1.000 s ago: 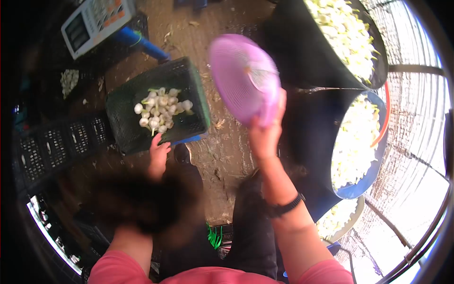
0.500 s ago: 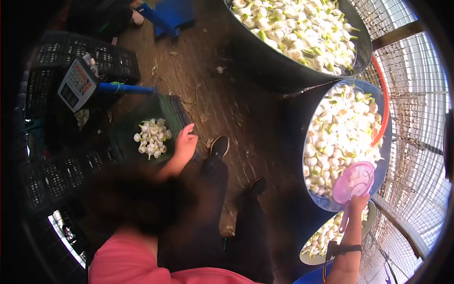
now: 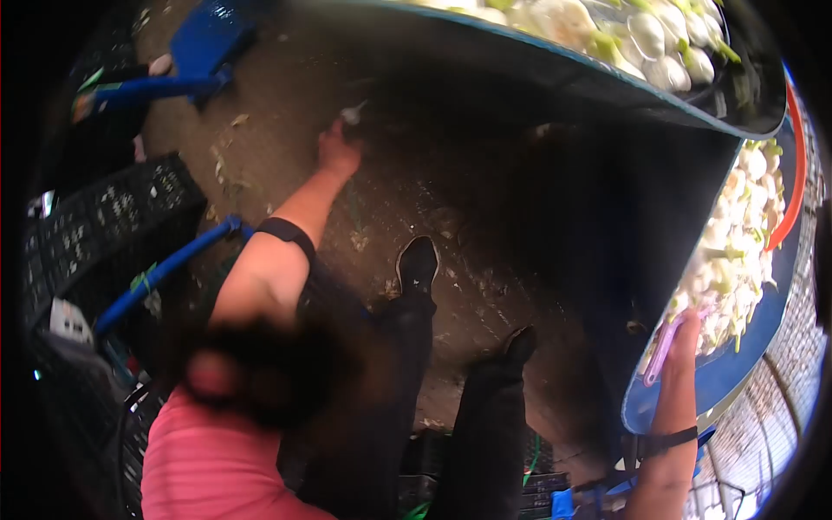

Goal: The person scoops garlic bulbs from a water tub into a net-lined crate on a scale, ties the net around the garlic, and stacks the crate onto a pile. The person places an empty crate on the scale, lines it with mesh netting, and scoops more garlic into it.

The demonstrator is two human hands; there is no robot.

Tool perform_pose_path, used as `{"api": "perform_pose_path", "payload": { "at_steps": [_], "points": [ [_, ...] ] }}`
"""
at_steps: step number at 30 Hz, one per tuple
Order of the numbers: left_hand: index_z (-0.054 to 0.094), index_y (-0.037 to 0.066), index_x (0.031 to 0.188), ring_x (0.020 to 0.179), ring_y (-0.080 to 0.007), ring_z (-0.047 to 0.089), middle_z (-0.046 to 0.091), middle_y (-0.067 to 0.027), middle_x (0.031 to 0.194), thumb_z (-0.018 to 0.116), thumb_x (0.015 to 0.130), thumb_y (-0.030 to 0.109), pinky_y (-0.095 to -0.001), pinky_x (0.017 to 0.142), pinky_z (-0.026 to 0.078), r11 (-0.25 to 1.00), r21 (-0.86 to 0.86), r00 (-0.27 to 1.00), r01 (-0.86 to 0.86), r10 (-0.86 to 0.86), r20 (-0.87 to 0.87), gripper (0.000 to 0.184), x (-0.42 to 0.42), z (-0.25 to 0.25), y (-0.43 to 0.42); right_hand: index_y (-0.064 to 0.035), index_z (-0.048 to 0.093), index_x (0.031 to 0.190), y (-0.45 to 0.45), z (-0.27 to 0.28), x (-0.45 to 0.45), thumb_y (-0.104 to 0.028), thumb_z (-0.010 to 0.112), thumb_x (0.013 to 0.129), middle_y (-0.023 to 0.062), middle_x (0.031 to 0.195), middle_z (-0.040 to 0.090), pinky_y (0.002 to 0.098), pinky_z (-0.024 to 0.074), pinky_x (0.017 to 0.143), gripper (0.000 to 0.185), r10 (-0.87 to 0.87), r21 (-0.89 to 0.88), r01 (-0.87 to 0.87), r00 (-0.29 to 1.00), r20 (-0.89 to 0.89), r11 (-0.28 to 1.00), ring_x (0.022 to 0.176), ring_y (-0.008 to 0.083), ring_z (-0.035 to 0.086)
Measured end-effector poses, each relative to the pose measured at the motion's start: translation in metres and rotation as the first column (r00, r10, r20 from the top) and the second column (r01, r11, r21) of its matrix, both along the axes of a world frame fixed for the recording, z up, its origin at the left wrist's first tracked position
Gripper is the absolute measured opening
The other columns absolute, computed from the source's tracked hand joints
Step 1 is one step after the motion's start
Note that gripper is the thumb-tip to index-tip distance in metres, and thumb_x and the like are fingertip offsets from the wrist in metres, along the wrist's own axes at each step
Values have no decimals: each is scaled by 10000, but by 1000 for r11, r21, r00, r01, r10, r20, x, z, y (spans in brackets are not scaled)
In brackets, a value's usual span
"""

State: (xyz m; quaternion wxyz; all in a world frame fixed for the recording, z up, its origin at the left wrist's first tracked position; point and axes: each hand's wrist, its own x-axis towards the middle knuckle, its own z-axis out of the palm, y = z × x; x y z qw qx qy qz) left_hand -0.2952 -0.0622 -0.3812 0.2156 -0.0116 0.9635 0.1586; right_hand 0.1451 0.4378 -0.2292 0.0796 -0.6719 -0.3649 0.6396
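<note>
My left hand [image 3: 338,153] reaches down toward the floor, its fingertips at a single garlic bulb [image 3: 351,114]. The fingers are blurred, so whether they grip the bulb or only touch it is unclear. On the other side, my right hand [image 3: 687,328] is closed around the handle of a pink plastic scoop [image 3: 662,350]. The scoop's bowl is mostly hidden by the hand and the garlic. Under it, a blue tub [image 3: 737,368] holds a heap of peeled-looking white garlic bulbs [image 3: 726,251] with short green stems.
A large dark tub [image 3: 555,52] of garlic in water stands ahead on the right. A red hose [image 3: 791,204] curves by the blue tub. Black crates [image 3: 113,217] and a scale's blue post [image 3: 169,273] are at left. My shoes [image 3: 419,264] rest on the littered floor.
My left hand has moved forward from beside the small garlic pile to the bulb on the floor. The scoop has gone lower into the garlic. The view has shifted.
</note>
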Motion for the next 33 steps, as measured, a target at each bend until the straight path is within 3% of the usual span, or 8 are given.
{"api": "perform_pose_path", "payload": {
  "at_steps": [5, 10, 14, 22, 24, 27, 31, 33],
  "points": [
    [348, 136, 1343, 1216, -429, 360, 279, -306, 1338, 625, 743, 185, -415, 1018, 341, 981, -36, 965, 191, -195, -175, 663, -48, -48, -8, -21, 542, 965, -41, 47, -44, -227, 519, 814, 89, 673, 606, 233, 484, 408, 257, -96, 61, 93, 995, 38, 994, 464, 174, 576],
    [365, 157, 1332, 1201, -439, 370, 243, -305, 1345, 564, 764, 93, -398, 1007, 356, 882, -58, 878, 467, -455, 146, 605, -75, -78, -14, -21, 562, 903, -44, 70, -32, -203, 510, 827, 57, 655, 614, 210, 498, 433, 205, -114, 143, 110, 993, 21, 984, 485, 135, 598],
    [422, 183, 1273, 1151, -427, 425, 310, -277, 1295, 555, 765, 64, -394, 975, 383, 921, -221, 937, 321, -273, 219, 538, -43, -62, -1, -5, 527, 1002, -61, 80, -29, -168, 483, 851, 88, 773, 632, 195, 483, 443, 226, -233, 179, 237, 972, -41, 955, 540, 127, 607],
    [461, 94, 1121, 723, -336, 586, 603, -134, 821, 599, 759, 82, -372, 721, 474, 967, 70, 964, 247, -252, 80, 388, 21, -71, -5, -73, 507, 875, -69, 105, -25, -84, 497, 833, 23, 705, 533, 214, 412, 460, 44, -246, 180, 300, 931, -271, 937, 524, 94, 493],
    [422, 65, 1141, 725, -226, 589, 593, -107, 883, 585, 791, 108, -327, 658, 469, 839, 479, 925, -258, 72, 372, 389, 33, -48, 10, -65, 493, 836, -72, 106, -31, -68, 512, 800, 21, 692, 523, 222, 407, 446, 40, -237, 164, 312, 900, -365, 936, 494, 102, 478],
    [390, 57, 1155, 764, -149, 566, 571, -84, 938, 540, 826, 79, -275, 657, 453, 565, 648, 815, -510, 74, 575, 362, 55, 22, 40, -13, 517, 868, -67, 111, -32, -5, 551, 762, 38, 686, 517, 202, 368, 439, 112, -237, 124, 320, 867, -438, 939, 501, 103, 456],
    [391, 53, 1146, 819, -172, 568, 555, -100, 991, 525, 839, 60, -270, 711, 456, 423, 813, 878, -401, -76, 473, 335, 90, 134, 97, 13, 540, 884, -62, 141, -41, -60, 555, 768, 73, 714, 561, 244, 370, 455, 138, -262, 203, 388, 848, -460, 899, 519, 145, 489],
    [384, 62, 1146, 872, -176, 567, 533, -105, 1058, 503, 861, 102, -274, 754, 453, 388, 910, 950, -148, -201, 240, 311, 108, 199, 128, 18, 567, 907, -48, 150, -25, -162, 514, 802, 112, 748, 608, 263, 440, 468, 215, -240, 139, 359, 818, -523, 923, 549, 191, 558]
  ]
}}
